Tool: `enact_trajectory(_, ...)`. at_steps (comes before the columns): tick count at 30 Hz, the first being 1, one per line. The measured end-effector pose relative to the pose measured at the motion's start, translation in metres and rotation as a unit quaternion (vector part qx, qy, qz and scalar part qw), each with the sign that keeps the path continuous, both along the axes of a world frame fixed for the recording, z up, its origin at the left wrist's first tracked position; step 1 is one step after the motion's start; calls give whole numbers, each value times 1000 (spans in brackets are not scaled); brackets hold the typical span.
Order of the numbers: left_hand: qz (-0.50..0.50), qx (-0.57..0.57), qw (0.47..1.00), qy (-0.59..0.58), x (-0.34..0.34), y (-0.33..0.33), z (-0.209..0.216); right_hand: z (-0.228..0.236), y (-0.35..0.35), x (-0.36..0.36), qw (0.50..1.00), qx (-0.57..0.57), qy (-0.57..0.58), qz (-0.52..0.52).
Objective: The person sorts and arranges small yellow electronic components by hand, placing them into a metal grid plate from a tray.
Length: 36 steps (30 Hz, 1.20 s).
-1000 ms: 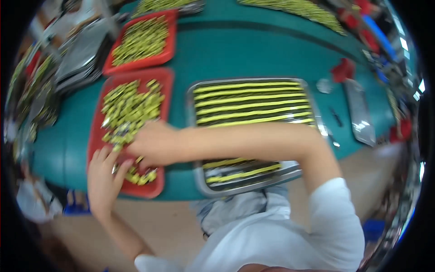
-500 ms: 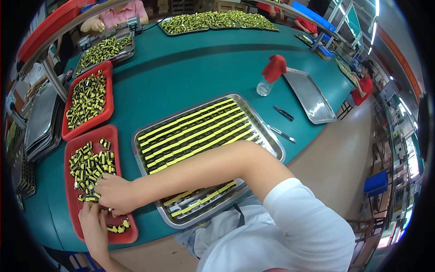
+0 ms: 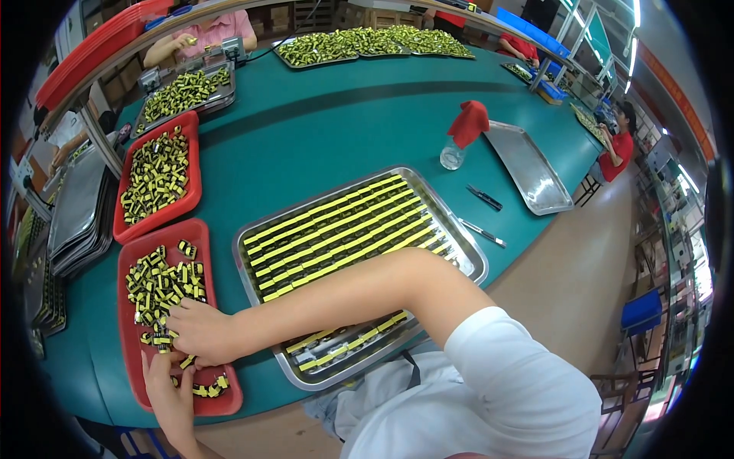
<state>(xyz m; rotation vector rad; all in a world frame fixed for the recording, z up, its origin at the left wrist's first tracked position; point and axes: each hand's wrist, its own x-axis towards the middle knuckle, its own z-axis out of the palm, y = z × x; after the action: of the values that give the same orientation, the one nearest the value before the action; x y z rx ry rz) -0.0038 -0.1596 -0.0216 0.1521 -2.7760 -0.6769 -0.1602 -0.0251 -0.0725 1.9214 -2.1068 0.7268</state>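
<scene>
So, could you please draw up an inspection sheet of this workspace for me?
Surface: green table, bearing trays and small tools.
Work items: loose yellow-and-black parts in the near red tray; neat rows of parts in the large metal tray.
Clutter: clear cup with a red cloth at its top, black tool, pen-like tool.
Left hand: at the near red tray; grip unclear.
Right hand: at the loose parts; grip unclear.
Cables: black cable beside a grey fixture.
Surroundings: person in red at right; person in pink across the table.
</scene>
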Motion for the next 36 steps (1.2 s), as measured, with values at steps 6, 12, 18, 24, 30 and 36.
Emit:
enact_trajectory(6,36,-119,992,24,7,8,7,-3,-7,0,1000,-8,-4,8)
enact_trajectory(12,40,-102,994,-2,9,3,6,-8,-23,4,999,1,46,-5)
enact_trajectory(18,46,-134,989,52,13,-3,9,-2,-15,1,999,-9,26,21)
enact_trajectory(24,82,-47,992,-79,27,-30,11,-13,-32,8,997,-13,70,32)
enact_trajectory(30,5,-23,999,-44,19,-18,12,-14,-31,8,997,-11,70,23)
enact_trajectory(36,-1,26,999,-33,14,-4,19,-9,-27,10,999,-15,33,20)
